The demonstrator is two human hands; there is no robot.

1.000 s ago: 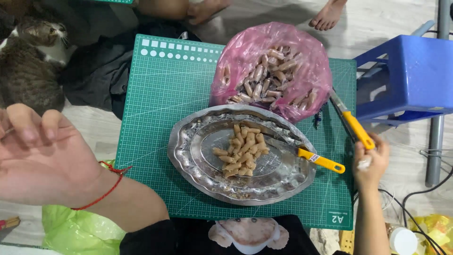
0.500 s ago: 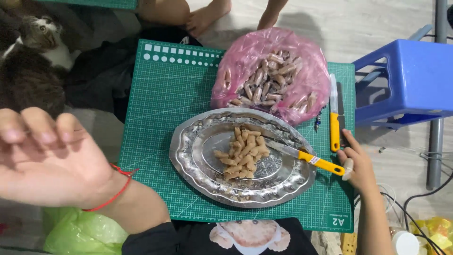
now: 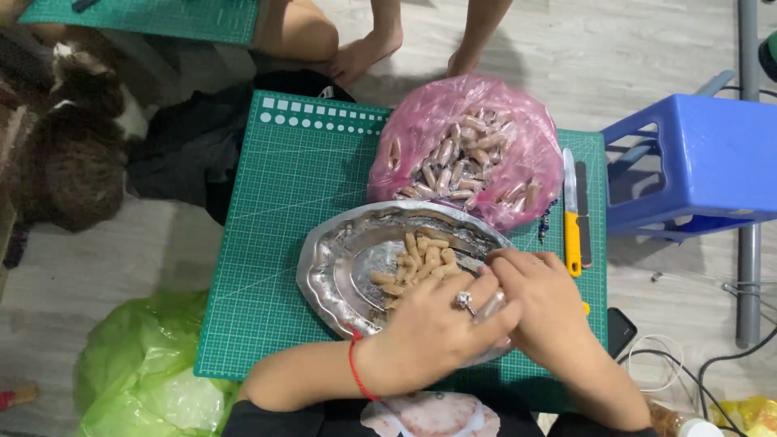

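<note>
Resting together on metal tray [image 3: 324,279] (peanuts [image 3: 421,259] inside): left hand [image 3: 433,332], right hand [image 3: 542,303]; grips unclear.

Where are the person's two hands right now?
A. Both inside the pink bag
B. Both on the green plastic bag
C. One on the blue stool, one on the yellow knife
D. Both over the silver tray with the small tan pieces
D: the left hand and right hand meet over the silver tray, beside the tan pieces.

pink plastic bag [image 3: 468,154] w/ pieces on mat, green bag [image 3: 150,372] bottom-left
</note>
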